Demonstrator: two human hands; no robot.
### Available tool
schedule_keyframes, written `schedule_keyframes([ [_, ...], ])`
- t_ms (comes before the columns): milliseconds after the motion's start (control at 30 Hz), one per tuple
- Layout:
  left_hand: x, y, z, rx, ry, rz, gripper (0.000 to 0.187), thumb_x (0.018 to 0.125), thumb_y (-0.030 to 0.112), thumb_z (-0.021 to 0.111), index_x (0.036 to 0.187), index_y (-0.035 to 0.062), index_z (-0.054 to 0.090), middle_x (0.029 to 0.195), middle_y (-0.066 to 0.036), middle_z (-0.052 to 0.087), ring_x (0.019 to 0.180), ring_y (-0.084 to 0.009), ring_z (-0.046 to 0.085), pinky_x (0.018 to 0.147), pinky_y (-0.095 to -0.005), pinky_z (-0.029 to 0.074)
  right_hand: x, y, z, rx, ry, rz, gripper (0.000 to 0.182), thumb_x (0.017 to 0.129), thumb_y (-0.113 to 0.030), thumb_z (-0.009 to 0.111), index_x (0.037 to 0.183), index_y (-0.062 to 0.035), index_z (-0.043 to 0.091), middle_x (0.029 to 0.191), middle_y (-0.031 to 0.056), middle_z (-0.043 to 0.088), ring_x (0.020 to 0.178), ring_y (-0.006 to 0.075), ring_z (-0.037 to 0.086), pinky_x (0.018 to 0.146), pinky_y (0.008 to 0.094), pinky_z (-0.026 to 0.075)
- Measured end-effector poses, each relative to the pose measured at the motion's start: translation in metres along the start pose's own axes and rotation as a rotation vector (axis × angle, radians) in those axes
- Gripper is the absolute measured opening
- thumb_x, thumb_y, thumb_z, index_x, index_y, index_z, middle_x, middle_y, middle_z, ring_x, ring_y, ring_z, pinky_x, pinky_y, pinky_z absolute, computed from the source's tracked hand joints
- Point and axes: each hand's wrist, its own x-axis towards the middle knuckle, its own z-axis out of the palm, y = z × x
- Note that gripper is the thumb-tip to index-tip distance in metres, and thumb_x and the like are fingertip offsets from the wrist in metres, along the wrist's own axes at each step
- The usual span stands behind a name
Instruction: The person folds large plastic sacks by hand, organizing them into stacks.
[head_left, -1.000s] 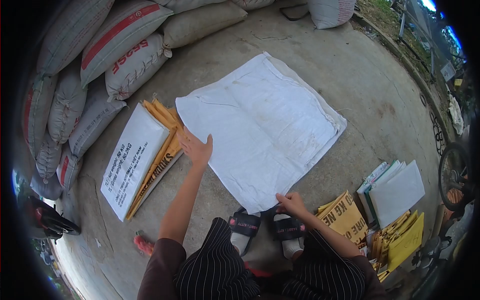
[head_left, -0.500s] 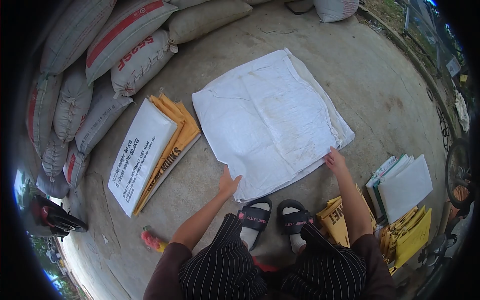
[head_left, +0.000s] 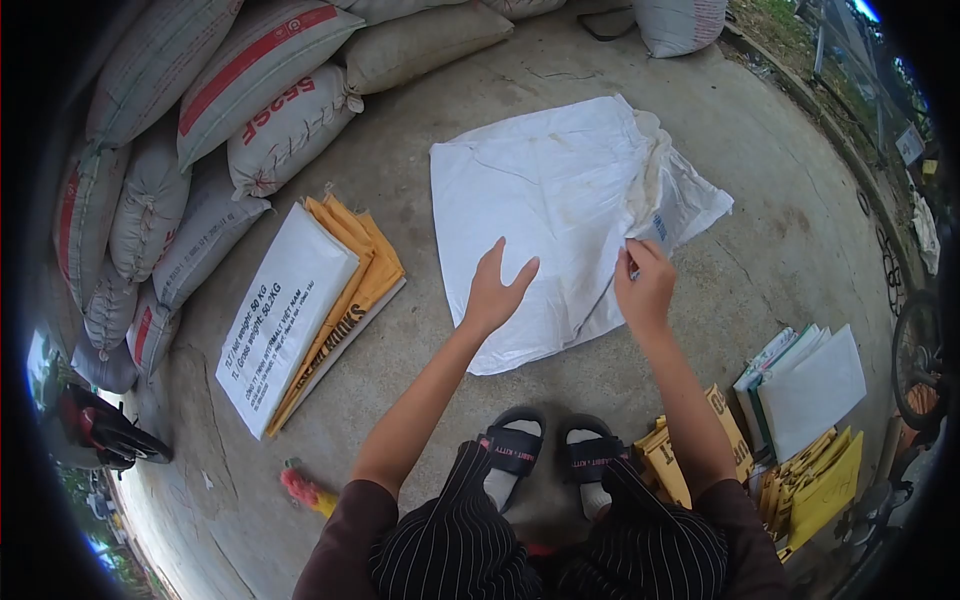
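Observation:
A large white woven sack (head_left: 540,190) lies on the concrete in front of my feet, its right side pulled up into folds. My right hand (head_left: 645,280) pinches a fold near its lower right part, where a patch of blue print shows. My left hand (head_left: 497,295) is over the sack's left half, thumb and fingers spread, holding nothing. Left of the sack lies a stack of folded sacks (head_left: 290,300), white with black print on top and orange ones beneath.
Filled sacks (head_left: 250,75) are piled at the upper left. Folded yellow sacks (head_left: 810,480) and white folded sacks (head_left: 810,390) lie at the lower right. A red and yellow object (head_left: 305,487) is on the floor at the lower left. My sandalled feet (head_left: 515,455) stand below the sack.
My right hand has lifted the sack's right edge inward, creasing it. My left hand has let go of the lower left corner and moved up and right over the sack.

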Motion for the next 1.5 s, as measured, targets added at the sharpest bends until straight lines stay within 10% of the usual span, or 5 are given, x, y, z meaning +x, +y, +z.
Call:
schedule_keyframes([
  [267,-0.001,-0.011,-0.131,-0.390,-0.171,-0.074,0.049,0.077,0.014,0.067,0.119,-0.0064,0.049,0.096,-0.019,0.066,0.090,-0.0235,0.064,0.078,-0.0329,0.048,-0.049,-0.077,0.038,0.334,-0.506,-0.698,0.025,0.074,-0.009,0.060,0.098,-0.0055,0.064,0.103,0.0063,0.057,0.103,0.0258,0.051,0.094,0.0446,0.038],
  [500,-0.065,-0.167,-0.238,-0.822,0.362,-0.716,0.042,0.082,0.010,0.067,0.113,-0.0109,0.049,0.104,-0.017,0.061,0.091,-0.0243,0.061,0.079,-0.0355,0.050,-0.133,0.127,-0.012,-0.226,0.269,1.302,0.074,0.078,-0.026,0.070,0.134,0.0024,0.032,0.130,0.0213,0.039,0.119,0.0346,0.039,0.097,0.0479,0.034],
  [700,-0.132,-0.321,-0.307,-0.658,0.641,-0.802,0.035,0.080,0.006,0.065,0.108,-0.0093,0.051,0.100,-0.017,0.062,0.088,-0.0245,0.063,0.077,-0.0353,0.050,-0.175,0.217,-0.021,0.839,0.206,1.751,0.065,0.079,-0.031,0.069,0.127,0.0018,0.041,0.124,0.0144,0.048,0.108,0.0237,0.049,0.084,0.0395,0.042],
  [1133,-0.174,-0.330,-0.276,-0.566,0.607,-1.052,0.040,0.075,0.006,0.059,0.110,-0.0115,0.050,0.101,-0.017,0.060,0.088,-0.0269,0.060,0.074,-0.0367,0.048,-0.024,0.170,-0.107,-0.029,0.498,0.469,0.022,0.083,0.000,0.056,0.102,0.0079,0.063,0.106,0.0182,0.063,0.097,0.0282,0.060,0.084,0.0352,0.046],
  [1500,-0.170,-0.361,-0.260,-0.591,0.440,-1.031,0.045,0.076,0.007,0.059,0.115,-0.0118,0.048,0.105,-0.021,0.059,0.089,-0.0295,0.061,0.075,-0.0372,0.049,-0.152,-0.013,0.020,0.073,-0.736,-0.630,0.033,0.083,-0.013,0.047,0.114,-0.0087,0.056,0.132,0.0041,0.049,0.124,0.0232,0.044,0.096,0.0452,0.039],
])
